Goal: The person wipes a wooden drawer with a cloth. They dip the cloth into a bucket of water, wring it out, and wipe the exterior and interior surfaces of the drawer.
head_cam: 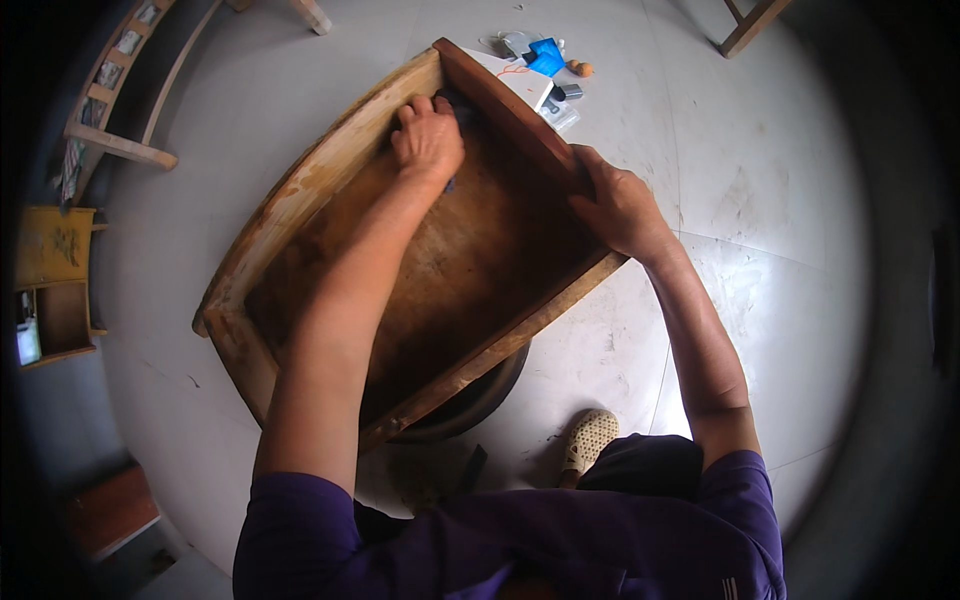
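A wooden drawer (465, 255) with a stained brown bottom lies tilted before me, its inside facing up, above a dark round object (480, 405). Inside its far corner, my left hand (429, 139) is closed on a dark cloth (459, 105), which is mostly hidden under the fingers and pressed against the wood. My right hand (619, 199) grips the drawer's reddish-brown end panel (517, 112) near the right corner, thumb inside and fingers over the outer side.
On the floor beyond the drawer lie a white box (525, 79), blue packets (547, 56), a small grey object (571, 91) and round brown items (580, 68). A wooden frame (120, 142) stands far left, above a yellow cabinet (56, 247). My shoe (592, 435) is below the drawer.
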A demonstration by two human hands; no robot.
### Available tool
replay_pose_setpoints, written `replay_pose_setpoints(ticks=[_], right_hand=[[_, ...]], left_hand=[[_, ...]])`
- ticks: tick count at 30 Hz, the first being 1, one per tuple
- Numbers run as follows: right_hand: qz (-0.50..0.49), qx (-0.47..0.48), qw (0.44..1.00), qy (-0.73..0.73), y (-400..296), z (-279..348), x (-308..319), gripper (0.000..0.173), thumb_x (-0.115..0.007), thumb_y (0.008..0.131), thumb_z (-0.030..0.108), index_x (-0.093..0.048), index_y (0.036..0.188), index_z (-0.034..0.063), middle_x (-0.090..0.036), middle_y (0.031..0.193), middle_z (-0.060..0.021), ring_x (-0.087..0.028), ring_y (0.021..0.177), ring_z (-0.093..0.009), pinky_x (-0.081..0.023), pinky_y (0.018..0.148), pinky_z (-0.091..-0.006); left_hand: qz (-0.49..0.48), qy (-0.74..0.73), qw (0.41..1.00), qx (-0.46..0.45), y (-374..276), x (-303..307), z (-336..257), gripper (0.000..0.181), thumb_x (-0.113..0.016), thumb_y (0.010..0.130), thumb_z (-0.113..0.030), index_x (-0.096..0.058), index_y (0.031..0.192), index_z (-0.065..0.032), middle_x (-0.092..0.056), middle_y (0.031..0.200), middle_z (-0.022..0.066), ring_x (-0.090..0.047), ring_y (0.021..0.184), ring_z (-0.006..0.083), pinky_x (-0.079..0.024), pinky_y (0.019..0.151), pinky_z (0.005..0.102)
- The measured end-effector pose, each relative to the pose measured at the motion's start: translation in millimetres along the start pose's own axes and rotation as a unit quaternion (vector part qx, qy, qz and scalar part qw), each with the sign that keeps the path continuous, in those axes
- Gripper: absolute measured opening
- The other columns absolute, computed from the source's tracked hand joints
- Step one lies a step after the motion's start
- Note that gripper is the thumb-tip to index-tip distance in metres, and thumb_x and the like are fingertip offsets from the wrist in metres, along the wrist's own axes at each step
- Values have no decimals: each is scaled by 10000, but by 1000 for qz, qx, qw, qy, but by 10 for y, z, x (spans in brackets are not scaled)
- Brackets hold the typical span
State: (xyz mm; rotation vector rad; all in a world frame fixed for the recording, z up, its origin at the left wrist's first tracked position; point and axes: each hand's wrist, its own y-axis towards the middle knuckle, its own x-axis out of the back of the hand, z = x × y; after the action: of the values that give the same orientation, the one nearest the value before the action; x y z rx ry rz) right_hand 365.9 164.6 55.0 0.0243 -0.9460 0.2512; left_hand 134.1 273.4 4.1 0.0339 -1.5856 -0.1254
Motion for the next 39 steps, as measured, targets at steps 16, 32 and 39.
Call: replay_pose_setpoints(ticks=[16, 32, 39], right_hand=[[21, -13, 999, 22, 22, 42, 68, 559, -633, 817, 76, -442, 1342, 59, -657, 1034, -234, -637, 962, -385, -502, 864, -420], [-26, 29, 999, 3, 11, -23, 3, 501, -609, 831, 99, -465, 1310, 61, -655, 988, -254, -635, 927, -409, -511, 837, -459], [-27, 28, 999, 5, 7, -20, 9, 508, -616, 830, 86, -466, 1315, 64, -657, 984, -248, -638, 917, -406, -512, 837, -456]], left_hand=[[197, -96, 976, -13, 417, -16, 139, 695, -648, 772, -369, -475, 1395, -115, -600, 1255, 187, -577, 1154, 336, -460, 973, 393], [103, -222, 948, -204, -1009, 458, -186, 508, -646, 758, -104, -571, 1258, -159, -572, 1000, 177, -618, 900, 380, -518, 764, 455], [-21, -118, 988, 98, -29, 345, 79, 474, -645, 833, -275, -518, 1260, -110, -670, 1034, 204, -639, 991, 370, -494, 874, 468]])
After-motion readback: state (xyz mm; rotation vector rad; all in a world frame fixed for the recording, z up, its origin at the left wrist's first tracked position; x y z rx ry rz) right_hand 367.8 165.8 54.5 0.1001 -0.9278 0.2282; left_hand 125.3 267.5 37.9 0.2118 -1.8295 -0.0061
